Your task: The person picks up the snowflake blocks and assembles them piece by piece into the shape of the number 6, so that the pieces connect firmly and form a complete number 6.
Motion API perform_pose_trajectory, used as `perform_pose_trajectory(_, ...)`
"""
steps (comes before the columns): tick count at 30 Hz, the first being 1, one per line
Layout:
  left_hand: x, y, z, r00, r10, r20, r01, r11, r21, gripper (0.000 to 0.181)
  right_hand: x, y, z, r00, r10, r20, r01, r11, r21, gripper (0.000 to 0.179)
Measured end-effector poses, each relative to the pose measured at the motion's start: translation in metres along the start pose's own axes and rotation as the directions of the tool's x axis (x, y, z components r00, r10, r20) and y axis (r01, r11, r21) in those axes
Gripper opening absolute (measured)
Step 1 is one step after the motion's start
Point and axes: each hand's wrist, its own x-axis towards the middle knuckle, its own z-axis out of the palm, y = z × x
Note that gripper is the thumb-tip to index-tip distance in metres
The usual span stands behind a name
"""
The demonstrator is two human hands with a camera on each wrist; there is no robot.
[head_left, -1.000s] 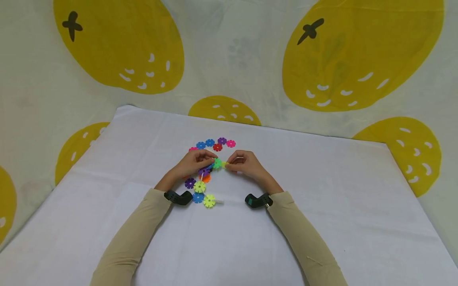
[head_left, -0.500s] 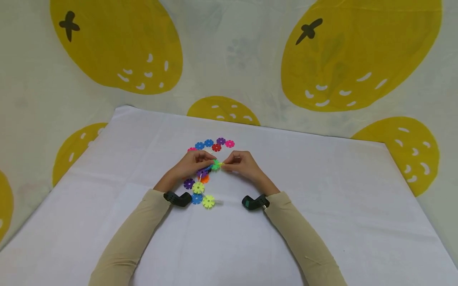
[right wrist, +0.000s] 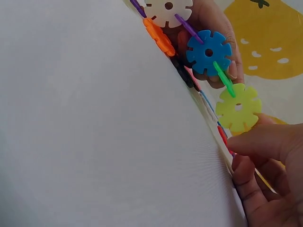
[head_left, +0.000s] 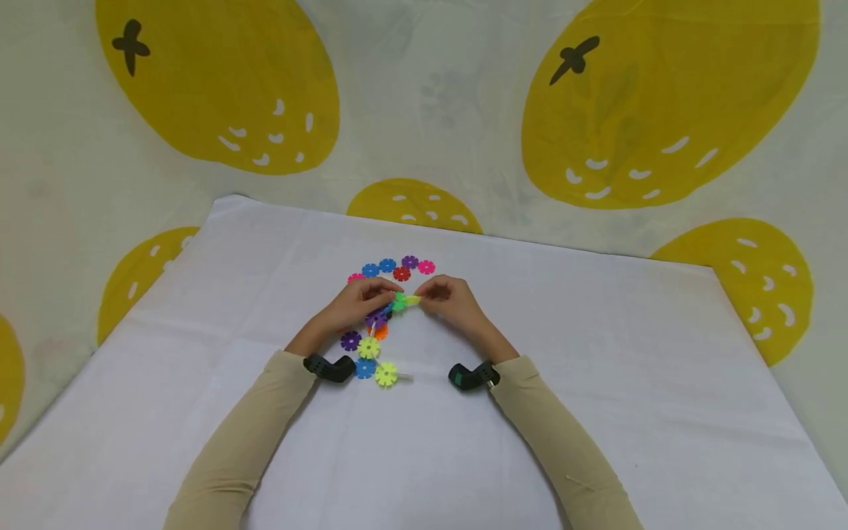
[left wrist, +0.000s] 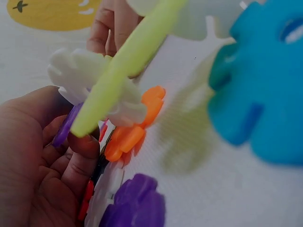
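A chain of interlocking snowflake discs hangs between both hands in the head view. My left hand grips it near the blue disc and the green disc. With thumb and fingers, my right hand pinches the edge of a yellow-green disc, which is slotted onto the green one. A purple disc and another yellow-green disc continue the chain toward the front. Its near end has a yellow-green disc and a pale disc seen edge-on. Left-hand fingers are partly hidden behind discs in the right wrist view.
Loose discs lie behind the hands, among them a red disc, a pink disc and a purple disc. An orange disc and a blue disc lie by the chain. White cloth covers the table.
My right hand shifts slightly, and the yellow-green disc it pinches turns from flat to edge-on, then tilts with more of it showing. The left hand stays nearly still.
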Motion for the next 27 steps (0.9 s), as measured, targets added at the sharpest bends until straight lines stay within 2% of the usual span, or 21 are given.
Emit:
perform_pose_trajectory(1,-0.002,0.004,0.000,1.000,0.001,0.000,-0.001,1.000,-0.001,0.030,0.001,0.000,0.000,1.000,0.002,-0.009,-0.002,1.000,-0.001,0.013)
perform_pose_trajectory(5,-0.003,0.004,-0.001,1.000,0.022,0.000,-0.022,1.000,0.002,0.029,0.003,0.000,-0.002,0.998,0.025,-0.060,-0.025,1.000,-0.011,0.012)
perform_pose_trajectory(15,0.000,-0.003,-0.002,1.000,0.012,0.002,-0.012,1.000,0.024,0.028,0.016,0.005,-0.006,0.975,0.155,-0.163,-0.164,0.985,-0.045,0.015)
perform_pose_trajectory(20,0.001,-0.004,-0.002,1.000,0.002,0.001,-0.002,1.000,0.018,0.028,0.023,0.007,-0.010,0.966,0.167,-0.197,-0.179,0.983,-0.046,0.019)
perform_pose_trajectory(27,0.001,-0.002,-0.002,1.000,-0.006,-0.002,0.006,1.000,0.028,0.028,0.034,0.009,-0.015,0.969,0.153,-0.196,-0.170,0.983,-0.075,0.022)
